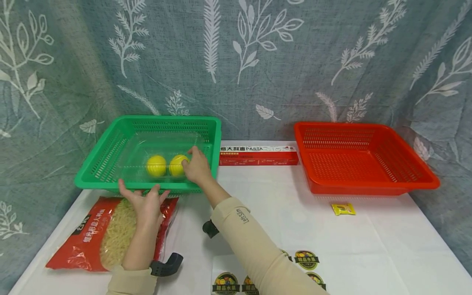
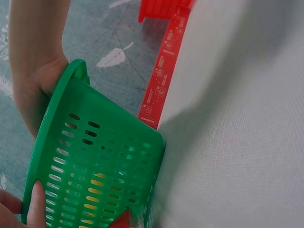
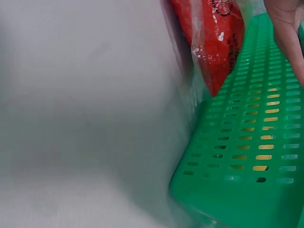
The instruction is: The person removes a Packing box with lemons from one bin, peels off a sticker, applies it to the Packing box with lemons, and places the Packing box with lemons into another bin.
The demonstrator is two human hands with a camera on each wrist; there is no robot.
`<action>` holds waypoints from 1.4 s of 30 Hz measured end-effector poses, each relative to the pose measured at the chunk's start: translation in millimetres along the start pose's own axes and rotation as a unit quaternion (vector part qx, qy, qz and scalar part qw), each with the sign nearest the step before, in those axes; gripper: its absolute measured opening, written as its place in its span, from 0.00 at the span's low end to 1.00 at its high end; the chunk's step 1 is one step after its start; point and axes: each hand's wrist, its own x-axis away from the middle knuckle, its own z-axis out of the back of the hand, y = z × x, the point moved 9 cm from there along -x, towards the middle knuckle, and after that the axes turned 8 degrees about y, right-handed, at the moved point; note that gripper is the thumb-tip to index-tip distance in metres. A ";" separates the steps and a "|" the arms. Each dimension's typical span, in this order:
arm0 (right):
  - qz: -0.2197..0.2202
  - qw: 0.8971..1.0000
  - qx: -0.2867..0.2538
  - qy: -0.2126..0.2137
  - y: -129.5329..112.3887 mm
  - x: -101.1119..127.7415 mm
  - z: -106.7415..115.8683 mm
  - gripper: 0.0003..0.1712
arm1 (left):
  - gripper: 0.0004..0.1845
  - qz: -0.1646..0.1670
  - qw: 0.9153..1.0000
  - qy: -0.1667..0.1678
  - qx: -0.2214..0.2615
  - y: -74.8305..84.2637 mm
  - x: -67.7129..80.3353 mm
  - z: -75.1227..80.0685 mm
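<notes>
A clear plastic box (image 1: 147,141) lies inside the green basket (image 1: 147,117), with two yellow tennis balls (image 1: 156,166) side by side within its outline. My right hand (image 1: 200,167) reaches over the basket's right part to the box's right end. Its thumb covers part of the right ball, index finger farther back; whether they pinch anything is unclear. At the basket's front rim is my left hand (image 1: 145,205), fingers spread. In the left wrist view its thumb (image 2: 37,204) lies against the basket's outer wall. Below that hand lies a red bag of pasta (image 1: 119,233).
A red basket (image 1: 368,186) stands at the right. Between the baskets lies a red pasta box (image 1: 258,159). In front of the red basket is a small yellow packet (image 1: 343,209). Round fruit stickers (image 1: 307,259) lie near the front edge, partly under my right sleeve (image 1: 254,246).
</notes>
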 end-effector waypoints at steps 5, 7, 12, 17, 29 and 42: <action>-0.007 0.999 -0.037 0.005 0.9 -0.1 1.1 0.13 | 0.46 0.001 1.000 0.003 0.001 -0.3 0.8 0.6; -0.010 0.998 -0.057 0.010 1.4 0.3 2.2 0.12 | 0.46 0.000 1.000 0.003 0.000 -0.4 1.0 0.6; -0.005 0.996 -0.086 0.027 0.3 0.7 6.7 0.11 | 0.47 -0.005 1.000 0.002 0.004 0.1 0.3 0.3; -0.005 0.993 -0.110 0.046 0.4 1.1 8.7 0.11 | 0.46 -0.008 1.000 0.002 0.003 0.2 0.7 1.2; 0.015 0.990 -0.109 0.089 -4.0 4.8 19.8 0.10 | 0.48 -0.001 1.000 -0.001 -0.006 -0.7 0.3 -0.8; 0.008 0.984 -0.162 0.078 -6.3 6.7 29.5 0.09 | 0.47 -0.005 1.000 -0.007 -0.008 -1.3 -0.4 -1.9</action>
